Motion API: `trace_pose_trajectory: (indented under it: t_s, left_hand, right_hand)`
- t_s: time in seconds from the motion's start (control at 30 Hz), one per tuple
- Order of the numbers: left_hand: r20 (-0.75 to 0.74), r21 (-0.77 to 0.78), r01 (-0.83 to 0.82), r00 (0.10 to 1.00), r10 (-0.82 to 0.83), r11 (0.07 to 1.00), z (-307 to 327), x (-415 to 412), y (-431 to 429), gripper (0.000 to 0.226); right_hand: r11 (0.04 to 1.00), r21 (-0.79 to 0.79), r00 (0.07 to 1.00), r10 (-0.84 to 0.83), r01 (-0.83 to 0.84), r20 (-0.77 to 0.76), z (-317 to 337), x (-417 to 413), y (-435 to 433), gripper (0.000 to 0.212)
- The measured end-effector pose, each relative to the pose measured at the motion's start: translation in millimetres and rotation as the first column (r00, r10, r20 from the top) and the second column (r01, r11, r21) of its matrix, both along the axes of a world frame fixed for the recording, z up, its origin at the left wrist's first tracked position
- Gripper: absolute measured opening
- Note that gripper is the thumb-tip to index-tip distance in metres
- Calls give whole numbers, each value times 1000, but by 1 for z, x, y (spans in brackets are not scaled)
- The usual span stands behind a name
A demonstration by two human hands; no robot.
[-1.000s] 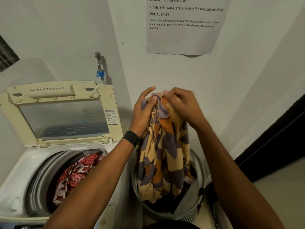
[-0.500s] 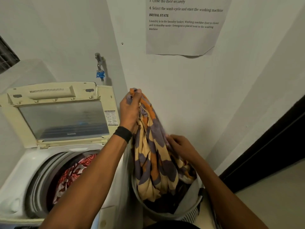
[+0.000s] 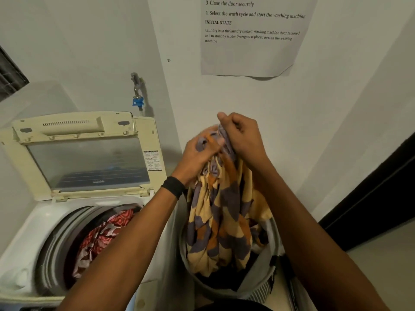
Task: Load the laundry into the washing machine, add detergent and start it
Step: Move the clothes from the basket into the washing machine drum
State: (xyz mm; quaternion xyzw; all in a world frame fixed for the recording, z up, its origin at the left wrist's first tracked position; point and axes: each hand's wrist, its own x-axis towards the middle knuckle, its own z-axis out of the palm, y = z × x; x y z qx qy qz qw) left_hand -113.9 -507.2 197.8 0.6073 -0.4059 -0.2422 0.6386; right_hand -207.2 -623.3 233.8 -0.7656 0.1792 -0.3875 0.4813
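Observation:
A yellow, purple and orange patterned cloth [image 3: 221,223] hangs bunched above the grey laundry basket [image 3: 226,287], its lower end still inside it. My left hand [image 3: 197,157] and my right hand [image 3: 243,136] both grip the cloth's gathered top, side by side. To the left stands the top-loading washing machine [image 3: 27,239] with its cream lid [image 3: 87,153] raised against the wall. A red and white patterned garment [image 3: 101,239] lies in the drum. Dark laundry shows at the basket's bottom.
A tap with a blue fitting [image 3: 138,101] sticks out of the wall behind the machine. A printed instruction sheet [image 3: 251,34] hangs on the wall above the basket. A dark doorway edge [image 3: 381,187] runs along the right.
My right hand came up from the cloth's lower part and took hold of the bunched top beside my left hand. The cloth shifted slightly right, back over the basket.

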Motion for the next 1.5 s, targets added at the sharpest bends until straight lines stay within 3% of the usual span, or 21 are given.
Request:
trace_pose_trajectory:
  t_s: [0.07, 0.17, 0.27, 0.33, 0.43, 0.53, 0.6, 0.77, 0.83, 0.9, 0.97, 1.03, 1.1, 1.17, 1.23, 1.33, 1.43, 1.5]
  left_hand:
    - [41, 45, -43, 998, 41, 998, -2, 2, 1, 28]
    - [-57, 14, -174, 983, 174, 985, -3, 11, 5, 23]
    - [-199, -34, -244, 952, 233, 969, 5, 19, 7, 14]
    - [-226, -67, -310, 930, 289, 948, 7, 27, 8, 15]
    - [-103, -65, -376, 924, 369, 924, 1, 35, 12, 14]
    - [-63, -43, -444, 895, 442, 895, -5, 32, 10, 18]
    - [-34, -81, -424, 906, 423, 902, -6, 26, 5, 9]
    - [-1, -91, -59, 998, 59, 994, 1, -3, -3, 36]
    - [11, -32, -49, 999, 49, 998, -2, -4, -5, 27]
    - [9, -41, -158, 987, 158, 987, -4, 1, -4, 18]
    - [-36, -65, -257, 966, 255, 964, -6, 9, -1, 14]
    - [-87, -75, -311, 949, 305, 947, -5, 18, 3, 17]
    - [-141, -83, -358, 928, 344, 930, -4, 25, 7, 17]
    - [-162, -95, -413, 904, 395, 906, -4, 28, 11, 19]
    - [-144, -99, -445, 892, 429, 890, -6, 29, 12, 20]
    - [-93, -105, -474, 880, 466, 874, -7, 23, 9, 23]
    - [-2, -124, -433, 900, 436, 893, -3, 5, -2, 15]
    - [67, -107, -312, 945, 320, 944, -3, -7, -7, 8]
  right_hand:
    - [999, 35, 1000, -7, 7, -6, -9, 2, 1, 52]
    - [998, 45, 998, 39, -36, -57, -30, -10, 2, 41]
    - [973, 67, 920, 230, -220, -318, -73, -28, 2, 34]
    - [966, 96, 863, 258, -240, -434, -101, -46, 1, 39]
    - [989, 95, 933, 143, -118, -331, -100, -73, -5, 34]
    - [999, 53, 989, 1, 7, -146, -55, -83, -13, 24]
    - [998, 37, 998, -44, 46, -51, -26, -74, -16, 21]
    - [990, 88, 993, 112, -107, -49, -3, -30, -2, 13]
    - [972, 161, 984, 176, -170, -25, -8, -23, 1, 18]
    - [948, 211, 969, 247, -236, -24, -20, -28, -2, 21]
    - [917, 259, 937, 336, -303, -94, -38, -39, -6, 21]
    - [915, 230, 874, 390, -332, -288, -60, -53, -11, 21]
    - [937, 104, 801, 340, -334, -492, -79, -68, -20, 32]
    - [956, 68, 799, 276, -285, -535, -76, -87, -32, 37]
    - [974, 52, 866, 219, -219, -450, -56, -103, -44, 27]
    - [990, 62, 972, 135, -125, -191, -23, -101, -46, 16]
    - [991, 97, 993, 103, -97, -61, -12, -65, -24, 17]
    - [986, 144, 996, 91, -87, -21, -14, -38, -8, 17]
